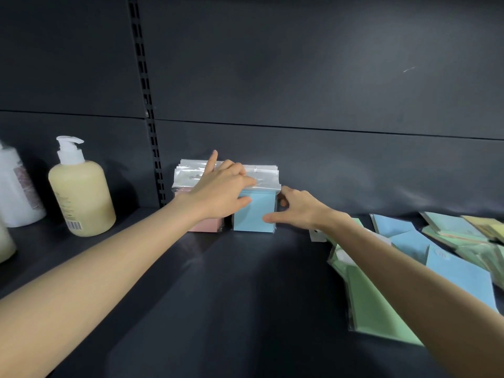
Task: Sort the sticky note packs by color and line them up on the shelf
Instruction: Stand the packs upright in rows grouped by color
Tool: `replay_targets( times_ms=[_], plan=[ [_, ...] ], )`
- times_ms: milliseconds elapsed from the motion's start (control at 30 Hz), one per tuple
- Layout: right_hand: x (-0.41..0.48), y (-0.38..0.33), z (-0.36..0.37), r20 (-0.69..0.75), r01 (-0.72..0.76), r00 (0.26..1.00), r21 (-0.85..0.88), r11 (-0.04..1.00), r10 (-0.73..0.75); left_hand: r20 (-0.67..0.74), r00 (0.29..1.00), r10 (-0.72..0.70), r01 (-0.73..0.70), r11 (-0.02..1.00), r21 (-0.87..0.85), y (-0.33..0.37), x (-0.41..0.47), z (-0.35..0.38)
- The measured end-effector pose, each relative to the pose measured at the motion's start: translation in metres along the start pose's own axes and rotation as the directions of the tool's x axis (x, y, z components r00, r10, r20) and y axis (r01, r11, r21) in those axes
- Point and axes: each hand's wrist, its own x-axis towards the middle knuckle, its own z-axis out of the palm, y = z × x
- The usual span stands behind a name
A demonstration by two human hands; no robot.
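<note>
Two upright rows of sticky note packs stand at the back of the dark shelf (223, 282): pink packs (207, 226) on the left, blue packs (255, 214) right beside them. My left hand (223, 190) lies across the clear plastic tops of both rows, index finger raised, thumb on the front blue pack's face. My right hand (296, 208) holds the blue row's right side, thumb on the front, fingers curled behind. To the right lie loose packs: green (373, 304), blue (461, 276) and yellow (488, 225).
A cream pump bottle (81, 195) stands left of the pink packs, with a white bottle (16, 195) further left. A slotted upright (148, 105) runs up the dark back panel. Bare shelf surface lies between my forearms.
</note>
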Motion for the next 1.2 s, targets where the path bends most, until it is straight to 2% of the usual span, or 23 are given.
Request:
replay_targets(
  times_ms=[133,333,533,667,867,1033,1200],
  plan=[
    [-0.006,-0.002,-0.007,-0.028,0.006,1.000,-0.043,0.999,-0.007,-0.038,0.999,-0.010,0.010,1.000,-0.019,0.000,-0.002,0.001],
    [-0.021,-0.003,-0.022,-0.147,0.018,0.989,-0.108,0.994,-0.034,-0.128,0.991,-0.029,0.023,0.999,-0.044,0.003,-0.004,-0.005],
    [-0.045,0.003,-0.047,-0.269,0.041,0.960,-0.128,0.991,-0.075,-0.283,0.959,-0.002,-0.027,0.995,-0.096,0.026,-0.005,-0.012],
    [-0.064,0.023,-0.060,-0.298,0.021,0.953,-0.129,0.991,-0.059,-0.314,0.949,0.013,-0.064,0.986,-0.151,0.054,-0.005,-0.011],
    [-0.090,0.065,-0.074,-0.256,-0.007,0.966,-0.135,0.991,-0.028,-0.216,0.976,0.023,-0.083,0.958,-0.273,0.102,-0.001,0.002],
    [-0.101,0.101,-0.084,-0.150,-0.034,0.988,-0.082,0.996,0.021,-0.054,0.994,-0.097,0.066,0.911,-0.408,0.134,0.014,0.017],
    [-0.098,0.124,-0.087,-0.026,-0.047,0.999,0.046,0.998,0.048,0.021,0.982,-0.185,0.171,0.850,-0.499,0.156,0.027,0.028]
  ],
)
